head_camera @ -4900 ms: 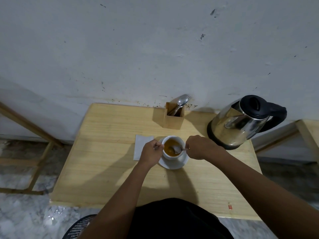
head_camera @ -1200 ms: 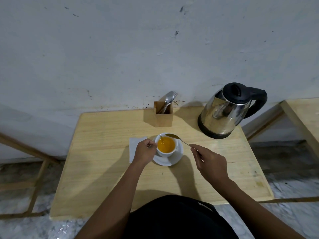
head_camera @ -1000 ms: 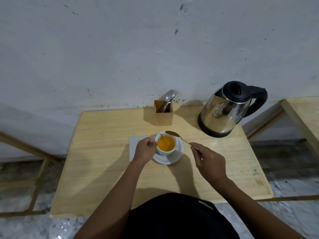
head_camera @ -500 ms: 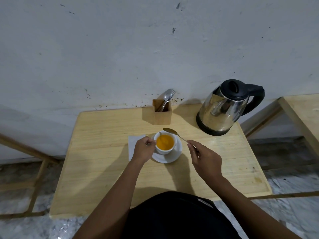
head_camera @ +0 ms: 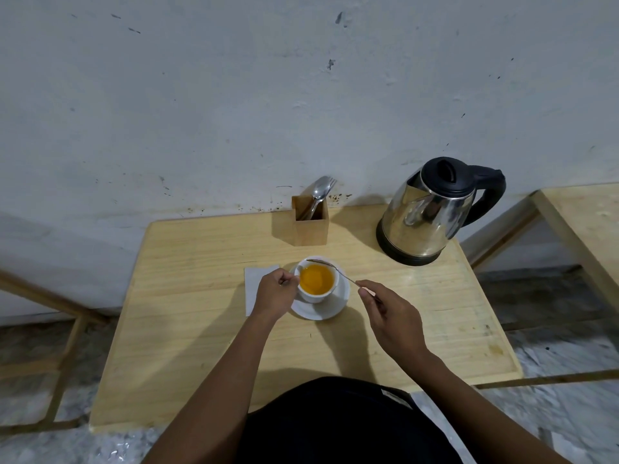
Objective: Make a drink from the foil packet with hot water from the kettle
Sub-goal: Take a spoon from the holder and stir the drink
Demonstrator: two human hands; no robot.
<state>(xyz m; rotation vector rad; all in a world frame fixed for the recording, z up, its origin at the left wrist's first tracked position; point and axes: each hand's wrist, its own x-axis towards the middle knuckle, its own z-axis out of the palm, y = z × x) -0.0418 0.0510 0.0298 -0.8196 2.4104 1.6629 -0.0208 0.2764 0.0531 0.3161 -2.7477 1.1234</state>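
Observation:
A white cup (head_camera: 315, 296) full of orange drink (head_camera: 316, 280) stands on a white saucer (head_camera: 335, 308) in the middle of the wooden table (head_camera: 201, 329). My left hand (head_camera: 275, 294) grips the cup's handle at its left side. My right hand (head_camera: 388, 313) pinches the handle of a teaspoon (head_camera: 331, 266), whose bowl rests on the cup's far rim, out of the liquid. The steel kettle (head_camera: 423, 217) with black lid and handle stands at the table's back right. No foil packet is visible.
A wooden holder (head_camera: 310, 226) with cutlery (head_camera: 318, 192) stands at the back against the wall. A white napkin (head_camera: 253, 279) lies left of the saucer, partly under my left hand. A second table (head_camera: 582, 222) stands at the right.
The spoon came out of the drink, where it was stirring, and now rests on the far rim. My right hand drew back to the right. My left hand stayed on the cup's handle.

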